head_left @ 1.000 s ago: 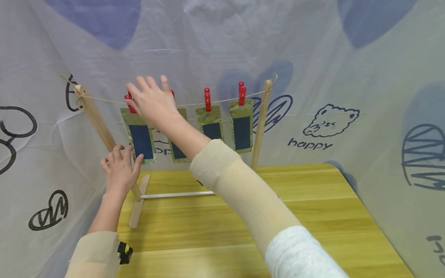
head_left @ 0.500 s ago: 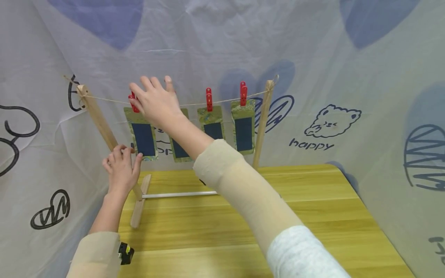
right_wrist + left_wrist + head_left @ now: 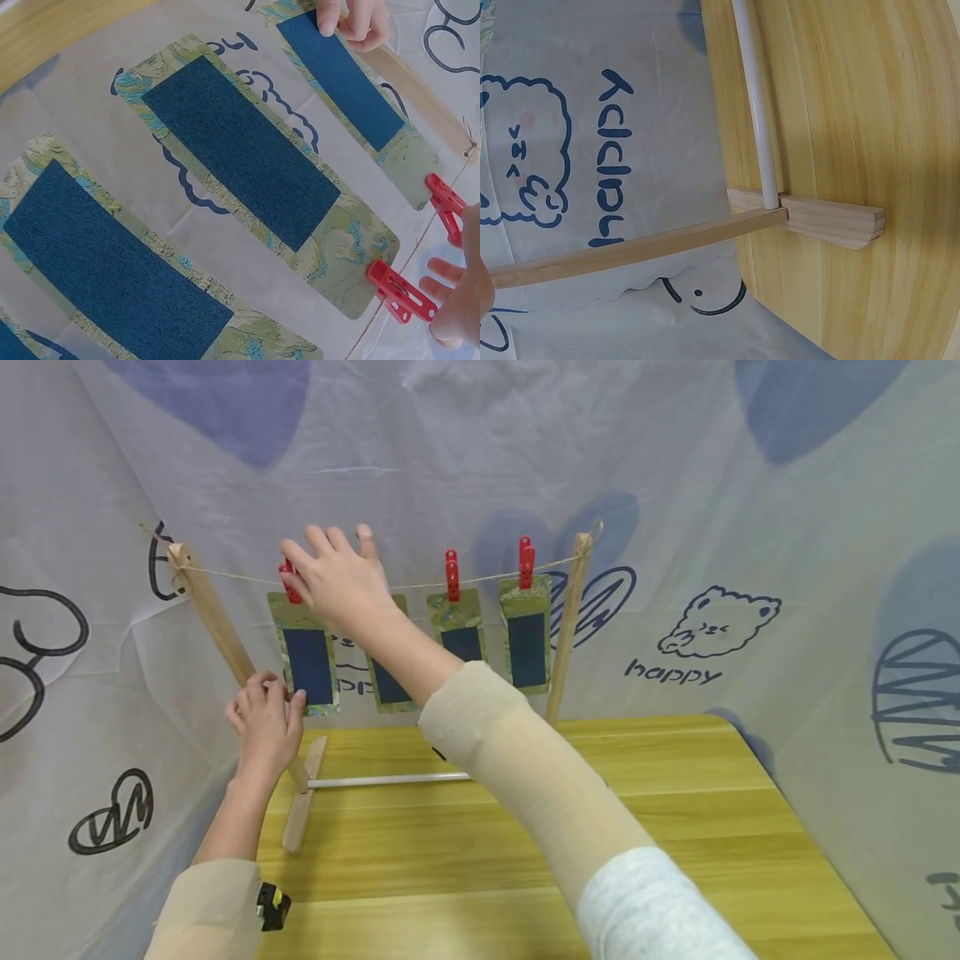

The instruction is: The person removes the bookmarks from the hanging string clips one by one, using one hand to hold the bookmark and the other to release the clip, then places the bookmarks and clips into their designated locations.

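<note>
Several green-gold patterned strips with dark blue panels hang from a string by red clothespins. My right hand is at the leftmost clothespin, pinching its upper end between thumb and finger while the other fingers spread. Beside its fingers in the right wrist view is the second clothespin. Low on the leftmost strip, my left hand pinches the bottom left corner, thumb on the front and fingers curled behind the edge. My right hand and forearm partly cover the second strip in the head view.
A wooden post rises just behind my left hand; another post carries the string's right end. A white rod joins the stand's wooden foot low over the yellow wooden table. A printed white cloth surrounds it.
Both hands stay on the same clothespin and strip. The left hand's fingers have shifted slightly right, and the strip's bottom edge rose a little and then came back down.
</note>
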A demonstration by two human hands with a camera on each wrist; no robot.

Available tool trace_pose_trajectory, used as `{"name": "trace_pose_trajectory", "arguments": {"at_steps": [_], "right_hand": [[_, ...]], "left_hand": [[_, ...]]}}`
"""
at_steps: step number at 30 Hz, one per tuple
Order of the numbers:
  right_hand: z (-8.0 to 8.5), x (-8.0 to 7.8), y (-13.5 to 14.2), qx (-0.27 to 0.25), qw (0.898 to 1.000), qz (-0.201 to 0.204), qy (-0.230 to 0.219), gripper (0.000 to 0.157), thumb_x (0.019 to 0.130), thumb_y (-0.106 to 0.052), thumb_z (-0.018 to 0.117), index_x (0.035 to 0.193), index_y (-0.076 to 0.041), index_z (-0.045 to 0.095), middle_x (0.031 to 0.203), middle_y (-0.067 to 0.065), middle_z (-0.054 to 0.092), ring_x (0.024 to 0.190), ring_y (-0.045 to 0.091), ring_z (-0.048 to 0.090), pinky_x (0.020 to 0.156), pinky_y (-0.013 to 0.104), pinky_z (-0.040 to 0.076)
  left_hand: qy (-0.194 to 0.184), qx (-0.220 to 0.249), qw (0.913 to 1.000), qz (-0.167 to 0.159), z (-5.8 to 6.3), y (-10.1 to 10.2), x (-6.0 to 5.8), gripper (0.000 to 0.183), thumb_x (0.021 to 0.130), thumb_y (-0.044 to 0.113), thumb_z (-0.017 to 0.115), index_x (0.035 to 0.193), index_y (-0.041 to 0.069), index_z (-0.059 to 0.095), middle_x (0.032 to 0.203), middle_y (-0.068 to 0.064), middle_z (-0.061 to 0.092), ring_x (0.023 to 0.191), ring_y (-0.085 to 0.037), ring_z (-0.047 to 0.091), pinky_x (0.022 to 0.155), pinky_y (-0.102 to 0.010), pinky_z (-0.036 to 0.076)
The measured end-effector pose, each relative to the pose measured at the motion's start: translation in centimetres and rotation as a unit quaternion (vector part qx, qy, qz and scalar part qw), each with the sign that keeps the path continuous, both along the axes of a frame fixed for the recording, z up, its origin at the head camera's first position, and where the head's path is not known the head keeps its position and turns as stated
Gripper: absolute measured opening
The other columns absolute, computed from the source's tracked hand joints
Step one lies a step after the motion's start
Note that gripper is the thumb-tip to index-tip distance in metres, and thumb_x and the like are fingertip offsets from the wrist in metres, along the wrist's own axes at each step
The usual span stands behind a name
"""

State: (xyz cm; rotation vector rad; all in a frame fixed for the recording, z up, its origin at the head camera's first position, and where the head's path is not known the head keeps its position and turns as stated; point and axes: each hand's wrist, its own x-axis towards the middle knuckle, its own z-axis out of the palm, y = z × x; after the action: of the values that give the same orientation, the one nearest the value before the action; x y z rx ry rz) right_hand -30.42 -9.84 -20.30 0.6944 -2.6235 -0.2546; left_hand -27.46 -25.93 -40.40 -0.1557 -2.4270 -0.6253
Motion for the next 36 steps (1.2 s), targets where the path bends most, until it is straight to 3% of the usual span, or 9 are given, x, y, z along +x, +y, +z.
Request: {"name": "trace_pose_trajectory", "arguments": {"at_steps": [14,18,26,36], "right_hand": [[0.08,-0.19,-0.10,-0.010,1.000,0.005,0.008,0.048,0.096,-0.051,0.013,0.139,-0.035,0.024,0.142,-0.012,0.026,0.130,0.008,0.025,0.105,0.043,0.010],[0.20,-0.25,-0.04,-0.013,1.000,0.003,-0.007,0.047,0.096,-0.050,0.015,0.140,-0.034,0.023,0.142,-0.013,0.025,0.131,0.008,0.024,0.107,0.043,0.008],[0.33,-0.30,0.04,-0.009,1.000,0.001,-0.020,0.044,0.098,-0.045,0.018,0.141,-0.034,0.022,0.141,-0.014,0.026,0.131,0.008,0.022,0.107,0.042,0.007],[0.08,-0.22,0.23,-0.028,0.999,0.017,0.011,0.038,0.100,-0.038,0.023,0.136,-0.032,0.031,0.136,-0.015,0.032,0.124,0.006,0.029,0.104,0.040,0.011]], "left_hand": [[0.020,-0.006,0.9997,0.009,0.11,-0.38,0.08,0.027,0.099,0.021,0.037,0.086,-0.003,0.039,0.121,-0.025,0.029,0.101,-0.043,0.025,0.088,-0.057,0.008],[0.028,-0.004,0.9996,0.011,0.10,-0.42,0.15,0.026,0.099,0.021,0.038,0.089,-0.003,0.039,0.115,-0.025,0.031,0.098,-0.044,0.026,0.088,-0.058,0.008],[0.031,0.009,0.9995,0.002,-0.04,-0.57,0.27,0.025,0.099,0.022,0.037,0.090,-0.001,0.040,0.108,-0.024,0.032,0.094,-0.044,0.028,0.089,-0.059,0.009],[0.059,0.052,0.9966,-0.024,-0.42,-0.84,0.10,0.028,0.098,0.023,0.038,0.086,-0.002,0.041,0.103,-0.025,0.034,0.088,-0.043,0.028,0.088,-0.057,0.009]]}}
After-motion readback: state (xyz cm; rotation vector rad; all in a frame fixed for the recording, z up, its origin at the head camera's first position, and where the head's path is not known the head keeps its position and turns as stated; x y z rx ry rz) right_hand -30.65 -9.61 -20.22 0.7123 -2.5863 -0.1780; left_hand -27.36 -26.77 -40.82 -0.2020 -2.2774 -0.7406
